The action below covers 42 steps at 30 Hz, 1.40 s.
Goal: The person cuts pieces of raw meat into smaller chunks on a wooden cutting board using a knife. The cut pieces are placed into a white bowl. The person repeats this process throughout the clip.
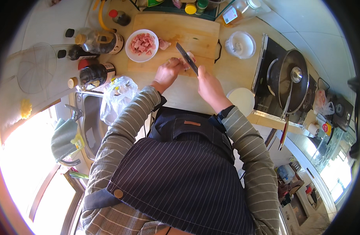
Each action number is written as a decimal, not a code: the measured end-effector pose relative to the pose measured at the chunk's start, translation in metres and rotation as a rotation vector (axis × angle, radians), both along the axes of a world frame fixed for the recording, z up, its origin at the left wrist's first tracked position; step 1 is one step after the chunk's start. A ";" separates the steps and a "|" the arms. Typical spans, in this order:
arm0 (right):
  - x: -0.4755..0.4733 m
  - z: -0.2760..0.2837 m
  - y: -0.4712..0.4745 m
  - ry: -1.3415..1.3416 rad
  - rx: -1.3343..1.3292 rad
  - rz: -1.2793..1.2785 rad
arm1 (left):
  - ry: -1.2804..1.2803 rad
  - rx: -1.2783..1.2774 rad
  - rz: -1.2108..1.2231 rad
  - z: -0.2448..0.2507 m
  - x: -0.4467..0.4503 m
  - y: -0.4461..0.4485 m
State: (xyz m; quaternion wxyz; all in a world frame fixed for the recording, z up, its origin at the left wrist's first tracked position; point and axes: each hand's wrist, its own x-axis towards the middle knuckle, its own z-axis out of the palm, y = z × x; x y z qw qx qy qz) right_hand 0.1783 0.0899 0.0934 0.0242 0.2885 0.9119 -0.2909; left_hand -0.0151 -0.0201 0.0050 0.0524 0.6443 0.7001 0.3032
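My right hand (208, 88) grips a kitchen knife (186, 58), its dark blade slanting up and left above a wooden cutting board (197, 28). Under and beside the blade lies a piece of raw meat (191, 56), partly hidden by the knife. My left hand (168, 72) holds the left side of that meat with bent fingers. A white plate (129, 54) heaped with diced raw meat (142, 44) rests at the board's left edge. Just right of the plate, another chunk of raw meat (164, 44) lies on the board.
Several sauce bottles (100, 73) and a clear plastic bag (118, 97) stand left, by the sink (93, 129). A plastic tub (240, 45) and a round white lid (241, 101) lie right. Beyond them, a wok (285, 85) with a ladle (296, 75) sits on the cooktop (263, 91).
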 end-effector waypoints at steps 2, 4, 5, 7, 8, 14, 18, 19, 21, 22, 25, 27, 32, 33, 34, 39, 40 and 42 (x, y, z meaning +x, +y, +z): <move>0.006 0.004 -0.004 -0.037 0.006 0.035 | 0.002 0.009 0.003 -0.001 0.000 0.000; 0.011 0.007 -0.006 -0.101 0.003 0.057 | -0.014 0.039 0.003 -0.001 -0.001 0.000; 0.012 0.008 -0.007 -0.111 0.001 0.062 | -0.014 0.029 -0.003 -0.001 -0.001 0.000; 0.013 0.010 -0.007 -0.135 -0.002 0.065 | -0.013 -0.008 -0.014 0.001 -0.001 0.000; 0.013 0.012 -0.007 -0.161 -0.020 0.066 | -0.012 -0.011 -0.014 0.002 -0.001 0.000; 0.011 0.015 -0.006 -0.146 -0.065 0.057 | -0.029 0.027 0.014 0.005 -0.002 0.003; 0.001 0.010 0.001 -0.149 -0.149 0.045 | -0.095 0.036 0.040 0.003 -0.001 0.006; -0.003 0.009 0.003 -0.168 -0.174 0.039 | -0.099 0.036 0.048 0.002 0.000 0.006; -0.010 0.007 0.005 -0.190 -0.169 0.037 | -0.096 0.011 0.052 0.000 0.000 0.005; -0.014 0.006 0.005 -0.196 -0.167 0.034 | -0.095 0.005 0.052 0.000 0.000 0.004; -0.023 0.006 0.005 -0.160 -0.131 0.049 | -0.092 0.011 0.058 -0.003 0.000 0.004; -0.029 0.005 0.005 -0.143 -0.118 0.055 | -0.080 -0.001 0.065 -0.004 0.000 0.003; -0.048 -0.011 0.008 -0.150 -0.145 0.059 | -0.043 -0.018 0.059 -0.004 -0.001 0.002; -0.054 -0.017 0.006 -0.144 -0.130 0.050 | -0.023 -0.034 0.062 -0.003 -0.001 0.001; -0.058 -0.023 0.006 -0.116 -0.107 0.041 | -0.003 -0.034 0.055 -0.003 -0.002 0.002; -0.056 -0.049 0.001 0.123 -0.002 -0.023 | -0.016 0.027 0.057 -0.006 -0.004 0.004; -0.052 -0.051 0.000 0.187 0.026 -0.029 | -0.017 0.017 0.060 -0.006 -0.002 0.003; -0.049 -0.053 0.005 0.098 -0.073 -0.015 | -0.007 0.031 0.053 -0.007 -0.001 0.003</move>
